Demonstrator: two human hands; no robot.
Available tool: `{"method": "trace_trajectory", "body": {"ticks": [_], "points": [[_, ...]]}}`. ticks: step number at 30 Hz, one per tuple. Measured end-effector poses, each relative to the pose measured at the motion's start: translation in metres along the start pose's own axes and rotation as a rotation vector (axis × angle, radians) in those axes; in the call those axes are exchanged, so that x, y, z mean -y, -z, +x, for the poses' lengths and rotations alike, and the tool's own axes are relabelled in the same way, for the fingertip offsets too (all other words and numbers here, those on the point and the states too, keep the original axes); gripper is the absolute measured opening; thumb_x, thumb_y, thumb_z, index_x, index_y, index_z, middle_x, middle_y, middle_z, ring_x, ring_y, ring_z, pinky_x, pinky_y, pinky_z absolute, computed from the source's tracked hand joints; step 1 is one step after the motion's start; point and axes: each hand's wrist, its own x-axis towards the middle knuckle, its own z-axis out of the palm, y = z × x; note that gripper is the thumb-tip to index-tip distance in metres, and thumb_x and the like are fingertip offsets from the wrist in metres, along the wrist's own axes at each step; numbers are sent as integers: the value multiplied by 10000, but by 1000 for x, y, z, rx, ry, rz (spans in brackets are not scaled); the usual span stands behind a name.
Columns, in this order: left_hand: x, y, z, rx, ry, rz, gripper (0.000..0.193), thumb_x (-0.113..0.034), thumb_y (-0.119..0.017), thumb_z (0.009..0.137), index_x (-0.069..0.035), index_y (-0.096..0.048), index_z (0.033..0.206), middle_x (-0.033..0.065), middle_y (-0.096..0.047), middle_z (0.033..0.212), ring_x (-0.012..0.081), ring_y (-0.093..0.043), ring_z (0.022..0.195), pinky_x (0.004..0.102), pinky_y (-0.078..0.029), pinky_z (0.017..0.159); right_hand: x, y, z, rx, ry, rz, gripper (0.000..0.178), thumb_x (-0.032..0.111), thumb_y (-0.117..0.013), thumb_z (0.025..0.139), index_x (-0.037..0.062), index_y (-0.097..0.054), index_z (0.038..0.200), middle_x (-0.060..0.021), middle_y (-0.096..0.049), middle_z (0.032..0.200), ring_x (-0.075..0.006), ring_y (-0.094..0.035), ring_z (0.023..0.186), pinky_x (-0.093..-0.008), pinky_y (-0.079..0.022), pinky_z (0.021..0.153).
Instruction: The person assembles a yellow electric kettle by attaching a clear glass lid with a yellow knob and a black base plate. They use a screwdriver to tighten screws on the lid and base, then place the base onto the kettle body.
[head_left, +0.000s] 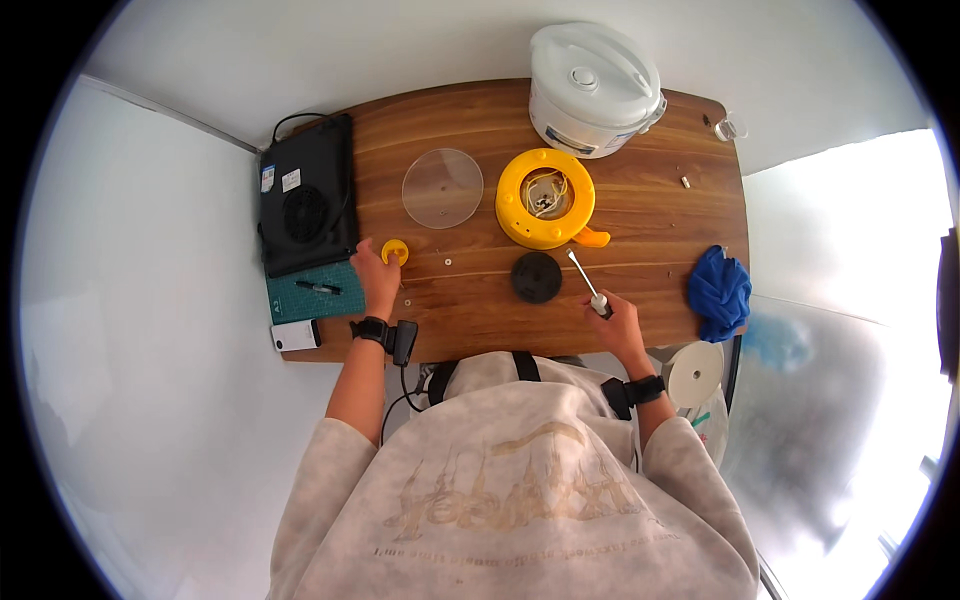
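My left hand [374,280] is at the left of the table, its fingers closed at the edge of a small round yellow cap [397,246]; part of their grip is hidden. A screwdriver [582,270] with a pale handle and metal shaft is held in my right hand [620,323], its tip angled toward the far left. Beyond that tip sits a yellow ring-shaped housing [513,203] with a side handle; pale wires show in its open centre. A dark round disc [536,278] lies between my hands. Farther back rests a clear round plate [442,188].
A black appliance [305,170] with a fan grille overlaps a green cutting mat [345,285] bearing a black pen [318,288]. Close by is a white box [296,336]. At the back stands a white rice cooker [590,95]; a blue cloth [719,293] lies right. Small loose parts dot the tabletop.
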Motion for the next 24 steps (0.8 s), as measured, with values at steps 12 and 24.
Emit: {"method": "trace_trajectory", "body": {"ticks": [12, 24], "points": [[-98, -13, 30, 393, -556, 39, 550, -64, -748, 776, -59, -564, 1295, 173, -538, 1298, 372, -530, 1174, 461, -476, 998, -14, -3, -2, -35, -28, 26, 172, 139, -677, 857, 28, -710, 985, -132, -659, 745, -201, -610, 659, -325, -507, 679], [-103, -37, 36, 416, -610, 156, 479, -55, -709, 821, -51, -588, 1285, 159, -572, 1360, 348, -557, 1225, 444, -535, 949, -12, 5, -13, -81, -60, 12, 159, 114, -661, 860, 8, -707, 970, -87, -637, 729, -128, -570, 668, -303, -486, 666]]}}
